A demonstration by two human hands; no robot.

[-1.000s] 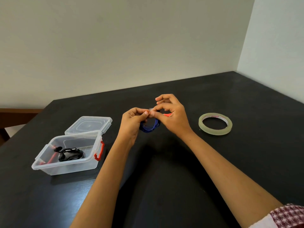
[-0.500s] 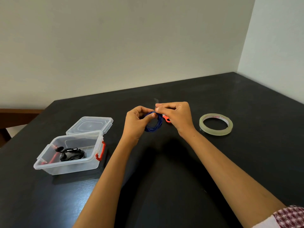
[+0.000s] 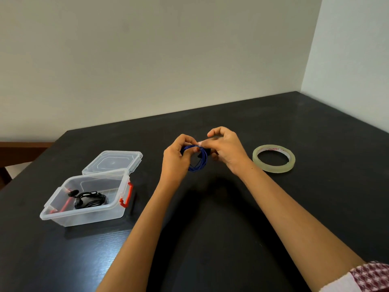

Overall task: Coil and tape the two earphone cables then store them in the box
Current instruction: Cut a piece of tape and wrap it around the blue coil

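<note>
From the head camera we see both hands raised just above the black table (image 3: 273, 207), meeting over a blue earphone cable (image 3: 199, 163) wound into a loop. The left hand (image 3: 175, 158) is closed around the loop's left side, fingers curled over the strands. The right hand (image 3: 228, 150) pinches the top of the coil between thumb and fingertips, where a small pale strip of tape (image 3: 200, 142) sits against the cable; we cannot tell how far the strip is wrapped around. The lower part of the loop hangs free between the two hands. To the right, apart from the hands, a roll of clear tape (image 3: 273, 158) lies flat on the table. To the left stands an open clear box (image 3: 84, 211) with red latches, its lid (image 3: 112, 162) folded back flat behind it. Inside the box lies a coiled black earphone cable (image 3: 90, 200), resting on the bottom. A patterned sleeve (image 3: 370, 277) shows at the lower right corner.
</note>
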